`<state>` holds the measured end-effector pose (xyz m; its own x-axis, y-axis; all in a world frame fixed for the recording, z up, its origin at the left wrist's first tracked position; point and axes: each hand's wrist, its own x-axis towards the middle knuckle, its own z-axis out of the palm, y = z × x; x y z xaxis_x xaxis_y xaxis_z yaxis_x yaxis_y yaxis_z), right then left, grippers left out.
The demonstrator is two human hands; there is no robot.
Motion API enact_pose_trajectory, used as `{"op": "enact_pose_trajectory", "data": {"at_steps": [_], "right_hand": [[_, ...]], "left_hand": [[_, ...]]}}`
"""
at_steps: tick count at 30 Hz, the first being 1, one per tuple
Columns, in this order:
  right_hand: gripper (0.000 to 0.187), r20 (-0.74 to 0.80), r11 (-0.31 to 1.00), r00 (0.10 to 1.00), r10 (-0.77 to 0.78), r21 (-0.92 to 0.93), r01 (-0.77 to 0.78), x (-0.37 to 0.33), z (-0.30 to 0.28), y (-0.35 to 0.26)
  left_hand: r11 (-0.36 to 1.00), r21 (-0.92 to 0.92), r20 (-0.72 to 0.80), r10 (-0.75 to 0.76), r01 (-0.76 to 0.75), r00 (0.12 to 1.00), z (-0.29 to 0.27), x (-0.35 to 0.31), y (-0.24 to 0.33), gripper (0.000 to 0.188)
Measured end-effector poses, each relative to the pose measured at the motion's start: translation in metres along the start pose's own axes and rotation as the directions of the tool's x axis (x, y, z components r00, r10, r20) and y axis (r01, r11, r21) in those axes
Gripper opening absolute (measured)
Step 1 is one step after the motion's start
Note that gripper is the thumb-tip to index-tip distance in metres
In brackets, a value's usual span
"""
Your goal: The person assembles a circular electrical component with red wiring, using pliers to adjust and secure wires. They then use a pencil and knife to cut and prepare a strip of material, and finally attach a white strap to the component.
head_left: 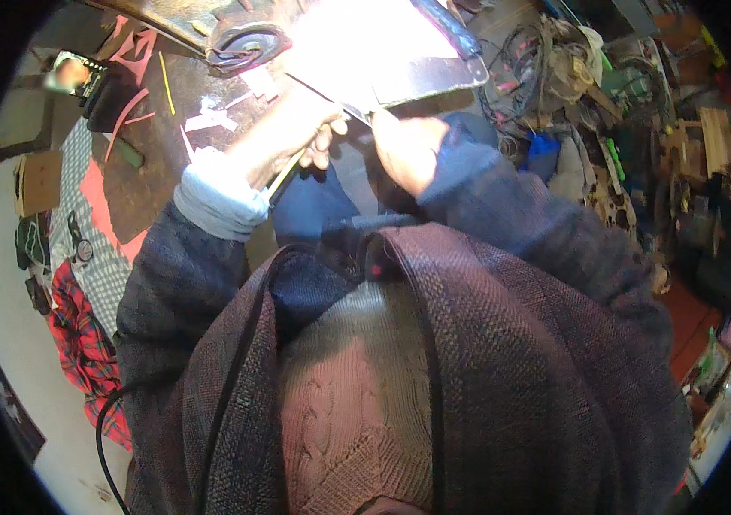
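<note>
Both my hands meet over the near edge of the workbench, under a bright glare. My left hand (pixel 309 133) is closed, with a thin yellowish strip (pixel 284 178) sticking out below its fingers toward me. My right hand (pixel 404 150) is closed, thumb forward, on a slim dark blade-like piece (pixel 354 112). That piece slants up and left past my left fingertips; its far part is washed out by light. Whether the strip touches the blade is hidden by my fingers. Just beyond my right hand lies a broad flat grey blade (pixel 430 79) with a dark blue handle (pixel 451 27).
Pink and white scraps (pixel 211 118) and a thin yellow strip (pixel 167 83) lie on the bench at left. A dark oval coil (pixel 248 45) sits at the back. Tangled cables (pixel 520 64) and clutter fill the right side. A checked cloth (pixel 95 275) hangs at left.
</note>
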<state>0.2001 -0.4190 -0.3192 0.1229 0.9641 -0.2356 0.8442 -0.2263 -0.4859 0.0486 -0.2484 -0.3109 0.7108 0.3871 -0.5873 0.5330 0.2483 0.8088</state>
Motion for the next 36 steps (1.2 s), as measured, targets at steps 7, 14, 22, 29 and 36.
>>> {"op": "enact_pose_trajectory", "data": {"at_steps": [7, 14, 22, 29, 36], "right_hand": [[0.032, -0.099, 0.921, 0.992, -0.073, -0.389, 0.029, 0.031, 0.018, -0.009], [0.032, -0.231, 0.915, 0.891, -0.391, -0.201, 0.35, -0.002, 0.001, -0.017], [0.045, -0.297, 0.934, 0.896, -0.329, 0.038, 0.356, 0.092, 0.011, -0.094], [0.021, -0.517, 0.767, 0.642, -0.566, -0.046, 0.64, 0.089, -0.018, -0.126], [0.029, 0.13, 0.52, 0.966, -0.225, 0.854, 0.006, 0.025, -0.038, -0.133]], "left_hand": [[0.99, 0.034, -0.001, 0.135, -0.135, 0.991, -0.002, -0.026, -0.002, 0.026], [0.852, -0.263, -0.194, 0.413, -0.453, 0.89, -0.015, -0.091, -0.029, 0.028], [0.615, -0.214, -0.554, 0.563, -0.759, 0.613, -0.029, -0.14, 0.004, 0.019], [0.55, -0.393, -0.706, 0.333, -0.737, 0.625, -0.03, -0.163, 0.013, 0.022], [0.631, -0.366, -0.638, 0.365, -0.684, 0.678, -0.03, -0.153, -0.001, 0.017]]}}
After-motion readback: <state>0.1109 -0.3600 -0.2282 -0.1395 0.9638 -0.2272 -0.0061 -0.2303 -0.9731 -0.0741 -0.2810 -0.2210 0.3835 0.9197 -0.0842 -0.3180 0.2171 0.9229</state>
